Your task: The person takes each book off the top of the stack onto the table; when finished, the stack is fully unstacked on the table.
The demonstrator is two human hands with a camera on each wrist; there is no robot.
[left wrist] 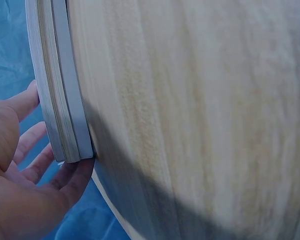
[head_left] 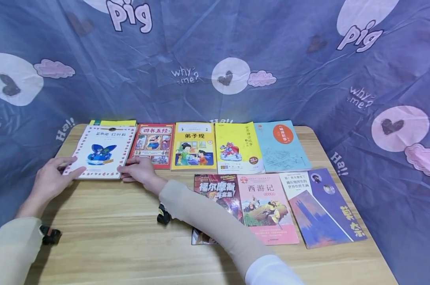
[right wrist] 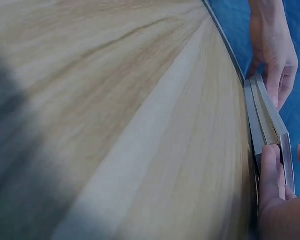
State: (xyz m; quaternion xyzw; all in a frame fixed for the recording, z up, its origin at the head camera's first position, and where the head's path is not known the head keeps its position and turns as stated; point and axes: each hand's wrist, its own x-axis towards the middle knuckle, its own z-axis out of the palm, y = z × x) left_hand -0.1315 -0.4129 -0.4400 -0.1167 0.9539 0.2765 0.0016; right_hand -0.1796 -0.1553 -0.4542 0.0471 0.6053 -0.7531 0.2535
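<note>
A white picture book with a blue butterfly on its cover lies at the left end of the table, over a yellow-green book whose top edge peeks out behind it. My left hand grips its lower left corner, thumb on the cover and fingers at the side. At the lower right corner my right hand pinches it. The left wrist view shows the page edges of stacked books beside the fingers. In the right wrist view the top book is tilted up from the one beneath.
Rightward in the back row are a red book, a Di Zi Gui book, a yellow book and a light blue book. Nearer lie a dark comic-style book, a pink book and overlapping blue-purple books. Printed cloth surrounds the table.
</note>
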